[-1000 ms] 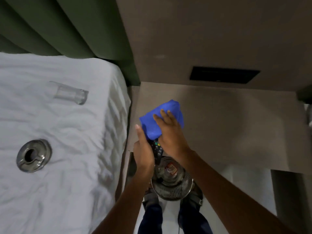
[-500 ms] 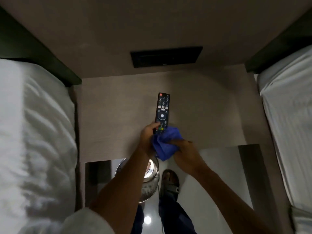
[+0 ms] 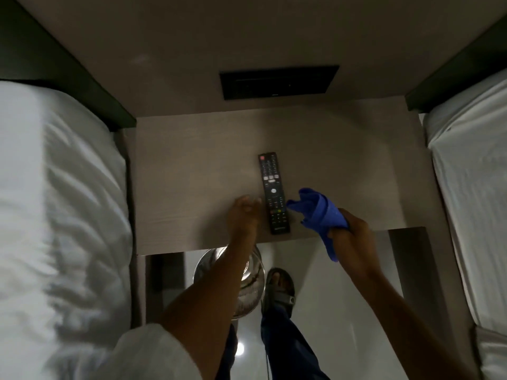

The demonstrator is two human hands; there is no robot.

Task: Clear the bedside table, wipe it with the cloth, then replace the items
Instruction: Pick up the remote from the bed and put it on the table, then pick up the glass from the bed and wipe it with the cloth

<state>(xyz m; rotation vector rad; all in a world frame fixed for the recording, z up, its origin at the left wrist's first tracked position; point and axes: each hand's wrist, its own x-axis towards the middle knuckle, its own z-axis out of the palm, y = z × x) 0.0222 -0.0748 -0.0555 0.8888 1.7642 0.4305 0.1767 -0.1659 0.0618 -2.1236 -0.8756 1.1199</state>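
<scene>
Remote (image 3: 273,192) flat on bedside table (image 3: 192,171), between empty left hand (image 3: 242,216) and cloth-gripping right hand (image 3: 354,231).

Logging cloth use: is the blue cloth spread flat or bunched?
Bunched: the blue cloth is crumpled in the right hand, folds hanging loose beside the remote.

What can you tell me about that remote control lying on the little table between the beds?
The remote control is a long, slim black bar, plastic by its look, lying flat and face up on the bedside table near its front edge. Rows of small buttons cover it, with a red one at the far end and a round pad midway. The left hand rests just beside it; whether they touch is unclear. The blue cloth hangs close on the other side.
</scene>
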